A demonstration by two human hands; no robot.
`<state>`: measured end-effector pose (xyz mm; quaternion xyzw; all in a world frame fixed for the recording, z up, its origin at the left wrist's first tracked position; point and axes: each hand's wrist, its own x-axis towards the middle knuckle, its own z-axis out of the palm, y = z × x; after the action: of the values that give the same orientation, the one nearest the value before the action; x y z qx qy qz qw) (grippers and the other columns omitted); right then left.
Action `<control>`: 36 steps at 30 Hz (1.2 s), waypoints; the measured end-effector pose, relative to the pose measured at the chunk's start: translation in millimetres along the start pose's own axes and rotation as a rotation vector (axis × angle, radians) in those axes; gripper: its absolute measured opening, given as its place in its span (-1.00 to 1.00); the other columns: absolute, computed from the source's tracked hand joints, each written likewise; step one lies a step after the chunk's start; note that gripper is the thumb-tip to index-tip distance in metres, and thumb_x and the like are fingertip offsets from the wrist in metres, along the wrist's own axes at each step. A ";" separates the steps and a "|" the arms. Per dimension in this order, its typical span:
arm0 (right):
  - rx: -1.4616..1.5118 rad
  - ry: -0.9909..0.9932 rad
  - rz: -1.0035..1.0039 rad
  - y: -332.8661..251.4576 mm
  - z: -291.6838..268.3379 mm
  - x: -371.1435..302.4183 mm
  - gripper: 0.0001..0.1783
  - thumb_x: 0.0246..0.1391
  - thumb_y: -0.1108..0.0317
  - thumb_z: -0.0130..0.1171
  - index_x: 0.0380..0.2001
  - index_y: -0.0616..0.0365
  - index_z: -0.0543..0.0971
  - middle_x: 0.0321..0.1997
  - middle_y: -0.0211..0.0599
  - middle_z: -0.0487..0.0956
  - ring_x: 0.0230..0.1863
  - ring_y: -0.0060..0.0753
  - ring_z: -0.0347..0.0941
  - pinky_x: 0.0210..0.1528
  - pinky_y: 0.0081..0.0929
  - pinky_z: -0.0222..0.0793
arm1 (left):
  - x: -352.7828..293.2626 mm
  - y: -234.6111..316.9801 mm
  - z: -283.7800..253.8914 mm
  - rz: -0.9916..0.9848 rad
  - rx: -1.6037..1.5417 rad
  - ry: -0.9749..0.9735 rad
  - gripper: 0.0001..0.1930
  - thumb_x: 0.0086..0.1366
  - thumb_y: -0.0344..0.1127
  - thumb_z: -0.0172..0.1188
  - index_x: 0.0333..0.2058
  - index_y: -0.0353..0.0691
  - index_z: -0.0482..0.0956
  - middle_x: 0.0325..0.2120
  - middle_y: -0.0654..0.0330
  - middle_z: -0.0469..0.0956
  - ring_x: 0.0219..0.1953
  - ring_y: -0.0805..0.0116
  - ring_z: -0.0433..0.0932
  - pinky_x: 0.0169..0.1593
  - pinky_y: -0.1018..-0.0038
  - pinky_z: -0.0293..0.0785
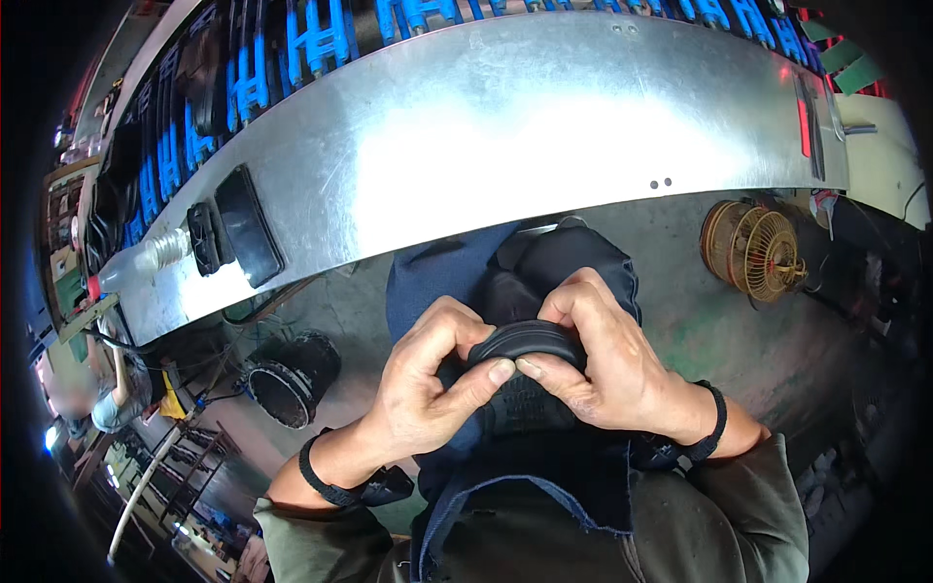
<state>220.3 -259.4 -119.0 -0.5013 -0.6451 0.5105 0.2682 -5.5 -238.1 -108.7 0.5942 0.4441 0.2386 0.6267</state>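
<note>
Both hands hold a black shoe (pixel 528 339) over my lap, its curved, grooved sole edge facing up between them. My left hand (pixel 432 374) is closed on the left side of that edge, thumb pressed along the near side and fingers curled over the far side. On the right side my right hand (pixel 607 364) grips it the same way. The two thumb tips almost meet at the middle of the edge. A dark, smooth part shows beyond the edge and a textured dark part nearer me; much of the shoe blends into my dark clothing.
A shiny metal worktable (pixel 321 136) curves in front of me, with a dark phone-like slab (pixel 249 225) and a clear plastic bottle (pixel 146 260) at its left. Blue racks (pixel 316 39) line its far side. On the floor are a black bucket (pixel 282 389) and a round wicker cage (pixel 753 251).
</note>
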 end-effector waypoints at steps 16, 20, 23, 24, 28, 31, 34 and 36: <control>0.810 -0.007 -0.065 -32.1 44.4 -61.3 -0.57 0.41 0.18 -0.08 0.17 0.24 0.46 0.29 -0.10 0.35 0.31 -0.21 0.27 0.36 -0.30 0.14 | -79.8 2.5 47.2 0.241 -0.300 0.261 -0.28 0.34 0.02 0.15 0.30 -0.36 0.20 0.26 -0.01 0.27 0.35 0.20 0.22 0.38 0.24 0.12; 0.491 0.199 -0.589 -79.4 39.7 -61.3 -0.37 0.42 -0.05 -0.28 0.08 0.29 0.52 0.28 -0.01 0.39 0.34 -0.12 0.27 0.40 -0.16 0.07 | -92.6 55.4 59.2 0.445 -0.152 0.243 -0.21 0.37 0.15 -0.07 0.32 -0.43 0.18 0.33 -0.10 0.20 0.39 0.10 0.17 0.44 0.20 -0.03; 0.634 0.193 -0.873 -108.3 20.5 -73.5 -0.40 0.37 -0.03 -0.05 0.18 0.30 0.43 0.30 -0.03 0.38 0.37 -0.12 0.24 0.39 -0.16 0.11 | -124.6 105.4 51.3 0.871 -0.074 0.174 -0.23 0.37 0.26 0.01 0.27 -0.32 0.27 0.31 -0.12 0.25 0.34 0.07 0.27 0.42 0.10 0.02; 0.648 0.311 -0.735 -112.5 17.5 -75.7 -0.41 0.37 0.01 0.00 0.22 0.28 0.39 0.30 -0.04 0.38 0.38 -0.14 0.24 0.40 -0.17 0.11 | -124.9 105.7 39.8 0.975 -0.075 0.197 -0.26 0.38 0.26 0.03 0.26 -0.26 0.29 0.30 -0.10 0.26 0.31 0.09 0.30 0.41 0.06 0.04; 0.233 0.479 -0.513 -84.5 36.6 -8.3 -0.25 0.29 0.14 0.13 0.40 0.30 0.19 0.42 0.07 0.28 0.43 -0.11 0.22 0.45 -0.17 0.08 | -58.2 40.3 16.1 0.396 -0.485 0.341 -0.32 0.40 -0.13 0.15 0.36 -0.26 0.12 0.14 0.17 0.42 0.19 0.27 0.37 0.31 0.25 0.23; 0.049 0.324 -0.549 -84.8 44.7 -53.7 -0.25 0.29 0.16 0.12 0.40 0.31 0.17 0.37 0.16 0.32 0.42 0.05 0.26 0.43 -0.23 0.14 | -84.4 35.7 57.2 0.469 -0.316 0.384 -0.15 0.19 0.01 0.41 0.29 -0.33 0.21 0.08 0.08 0.42 0.10 0.27 0.45 0.21 0.33 0.36; 0.188 0.249 -0.227 -63.1 80.4 -85.5 -0.24 0.31 0.14 0.07 0.43 0.29 0.11 0.41 0.18 0.27 0.45 0.07 0.20 0.45 -0.22 0.13 | -106.3 -22.4 75.9 0.277 -0.533 0.488 -0.19 0.22 0.15 0.34 0.23 -0.32 0.31 0.03 0.09 0.48 0.07 0.25 0.50 0.19 0.31 0.41; -0.062 0.057 -0.312 -25.2 84.6 -119.0 -0.22 0.33 0.08 0.04 0.44 0.26 0.09 0.46 0.18 0.16 0.47 0.07 0.15 0.43 -0.18 0.15 | -110.4 -52.6 57.9 0.122 -0.710 0.455 -0.24 0.33 0.24 0.18 0.22 -0.31 0.39 0.08 0.08 0.51 0.09 0.21 0.50 0.20 0.25 0.43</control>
<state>180.4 -401.3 -104.2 -0.4174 -0.7228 0.4279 0.3468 -23.2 -369.7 -134.7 0.2990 0.4255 0.5385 0.6630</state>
